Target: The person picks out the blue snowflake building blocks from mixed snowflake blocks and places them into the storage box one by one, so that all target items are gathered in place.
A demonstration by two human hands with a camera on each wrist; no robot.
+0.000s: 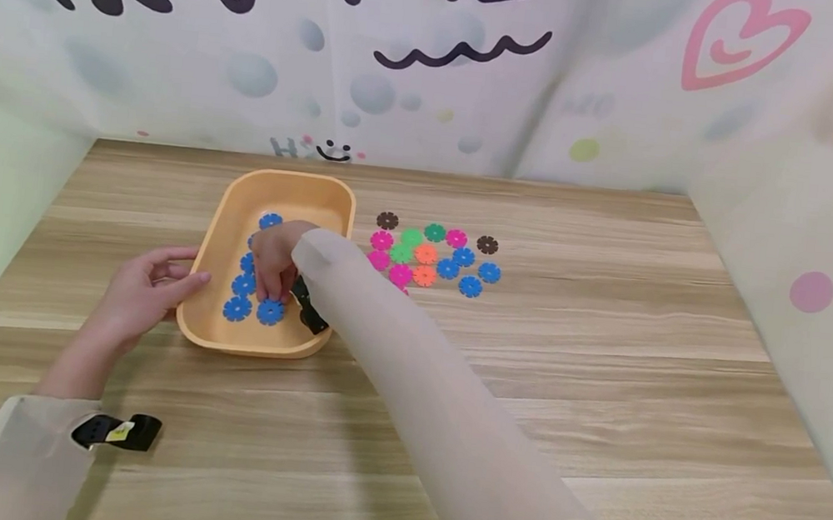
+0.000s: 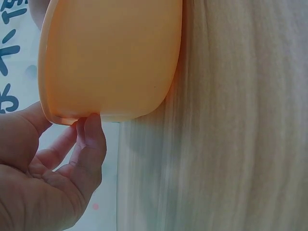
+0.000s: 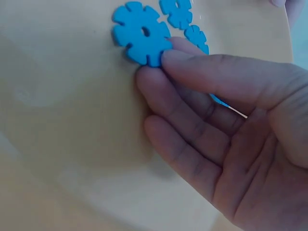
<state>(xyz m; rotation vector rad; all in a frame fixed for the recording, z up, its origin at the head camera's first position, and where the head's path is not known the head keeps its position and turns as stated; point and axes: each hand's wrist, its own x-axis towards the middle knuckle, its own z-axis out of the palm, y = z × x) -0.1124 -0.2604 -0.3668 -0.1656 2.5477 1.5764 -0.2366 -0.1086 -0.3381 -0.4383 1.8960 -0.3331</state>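
My left hand (image 1: 146, 288) grips the left rim of an orange plastic tray (image 1: 321, 188), thumb on top and fingers under the lip, as the left wrist view also shows. Inside the tray, my right hand (image 1: 277, 257) pinches a blue notched disc (image 3: 144, 33) by its edge between thumb and fingers, low over the tray floor. Several other blue discs (image 1: 237, 308) lie in a column along the tray's left part; the right hand covers some of them. In the right wrist view two neighbouring blue discs (image 3: 179, 13) show beyond the pinched one.
Right of the tray, several loose discs lie on the wooden table (image 1: 603, 353): pink (image 1: 401, 274), green (image 1: 402, 252), orange (image 1: 424, 276), brown (image 1: 487, 245) and blue (image 1: 470, 287). My right forearm crosses the table's front. A printed sheet (image 1: 431, 111) stands behind as a wall.
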